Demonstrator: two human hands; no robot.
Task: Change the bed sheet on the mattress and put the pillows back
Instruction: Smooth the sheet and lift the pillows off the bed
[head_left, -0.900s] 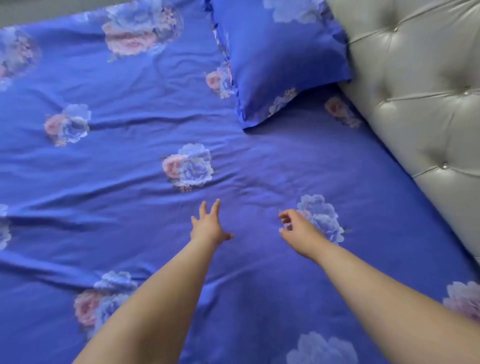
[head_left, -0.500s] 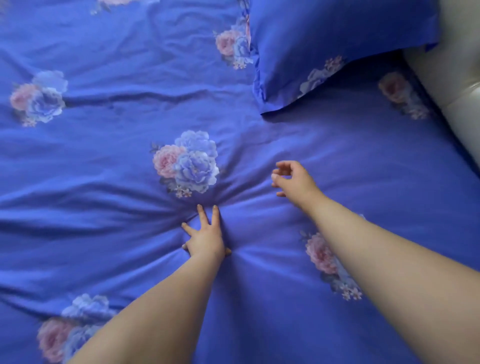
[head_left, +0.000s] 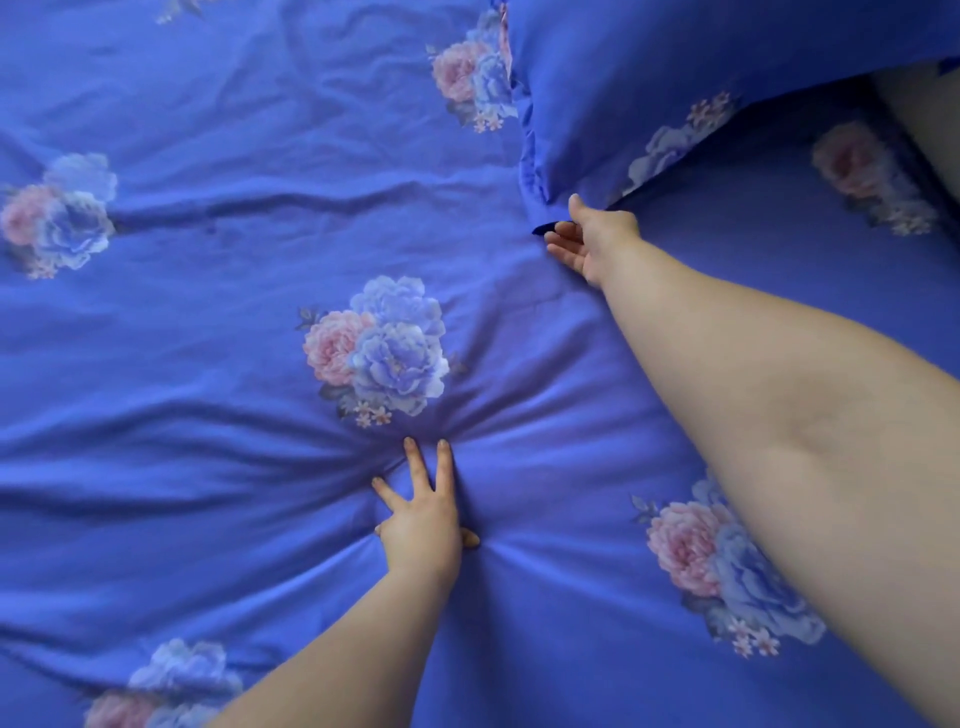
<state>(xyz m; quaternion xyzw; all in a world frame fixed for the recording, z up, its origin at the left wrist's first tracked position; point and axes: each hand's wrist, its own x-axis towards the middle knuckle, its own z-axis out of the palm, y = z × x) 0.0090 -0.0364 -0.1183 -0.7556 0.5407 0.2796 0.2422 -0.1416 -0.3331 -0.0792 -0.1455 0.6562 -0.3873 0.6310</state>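
Bracing on the sheet with splayed fingers, the left hand steadies the reach; the right hand pinches the pillow corner to shift it.

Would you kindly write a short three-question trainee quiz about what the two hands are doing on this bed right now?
1. True or false: the left hand presses flat on the sheet with straight fingers.
2. What does the right hand grip? A) the pillow's corner B) the headboard C) a blanket
3. Fill in: wrinkles in the sheet spread out from the ____ hand.

Key: 1 true; 2 A; 3 left.
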